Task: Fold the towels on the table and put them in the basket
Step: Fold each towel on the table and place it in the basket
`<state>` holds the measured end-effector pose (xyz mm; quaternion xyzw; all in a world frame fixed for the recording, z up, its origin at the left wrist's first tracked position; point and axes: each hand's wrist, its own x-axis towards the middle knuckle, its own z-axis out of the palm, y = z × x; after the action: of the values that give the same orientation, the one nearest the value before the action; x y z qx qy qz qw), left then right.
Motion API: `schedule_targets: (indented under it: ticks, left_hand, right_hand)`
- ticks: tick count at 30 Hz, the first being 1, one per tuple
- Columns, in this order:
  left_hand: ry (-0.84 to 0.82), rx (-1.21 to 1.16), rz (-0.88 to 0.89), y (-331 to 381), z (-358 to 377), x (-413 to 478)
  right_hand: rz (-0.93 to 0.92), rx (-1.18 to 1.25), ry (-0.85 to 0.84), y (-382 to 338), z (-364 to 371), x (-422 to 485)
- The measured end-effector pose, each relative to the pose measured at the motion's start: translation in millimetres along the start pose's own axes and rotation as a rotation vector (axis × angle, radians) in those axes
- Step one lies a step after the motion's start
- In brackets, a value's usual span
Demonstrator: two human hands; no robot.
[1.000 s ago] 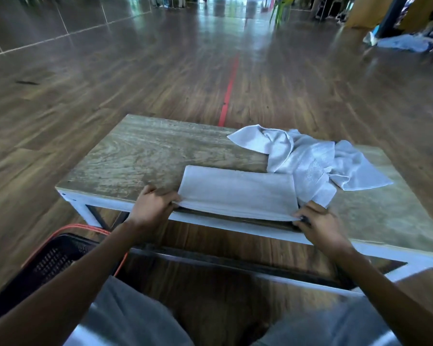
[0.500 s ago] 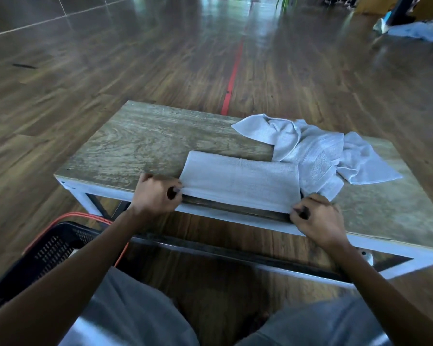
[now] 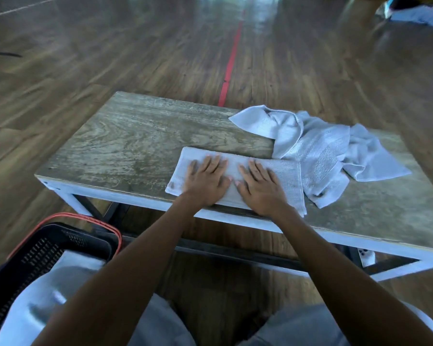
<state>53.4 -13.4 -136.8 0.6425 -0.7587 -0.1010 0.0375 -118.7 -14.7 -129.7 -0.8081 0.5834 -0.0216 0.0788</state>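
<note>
Both hands are flat on the folded towel (image 3: 235, 171) now, fingers spread, palms pressing it down on the near edge of the worktop (image 3: 135, 146); the left hand (image 3: 206, 182) and right hand (image 3: 259, 188) sit side by side, thumbs almost meeting, gripping nothing. The strip looks folded lengthwise with at least one more fold to go, I'd say. Just beyond the right hand a rumpled heap of towels (image 3: 323, 151) waits, unfolded and touching the strip's far right end. Down by the left forearm stands the basket (image 3: 48, 248), and something pale lies inside, perhaps a towel already stowed, though it's blurred and hard to call. How many towels make up the heap I can't tell. The basket's lower side is cut off.
</note>
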Motion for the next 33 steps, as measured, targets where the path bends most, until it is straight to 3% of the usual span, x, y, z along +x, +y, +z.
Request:
schedule_targets:
  ticks: [10,17,20,24,28,33]
  left_hand:
    - [0.17,0.093,-0.088,-36.7,3.2,-25.9]
    - [0.328,-0.079,-0.081,-54.2,5.3,-61.0]
    - [0.227,-0.261,-0.161,-62.6,-2.1,-68.6]
    - [0.242,-0.343,-0.304,-59.4,-16.7,-68.5]
    - [0.226,-0.375,-0.407,-65.6,-30.3,-71.0]
    - [0.194,-0.46,-0.438,-77.2,-34.0,-72.6]
  right_hand:
    - [0.186,-0.033,-0.068,36.2,-3.5,-20.0]
    - [0.354,-0.163,-0.02,42.4,-10.2,-30.4]
    - [0.266,-0.262,0.118,30.9,-16.0,-19.3]
    - [0.073,-0.135,0.228,0.2,-31.4,18.8]
    - [-0.113,-0.002,0.058,-43.5,-40.5,73.8]
    - [-0.218,0.013,-0.128,-91.5,-33.8,127.2]
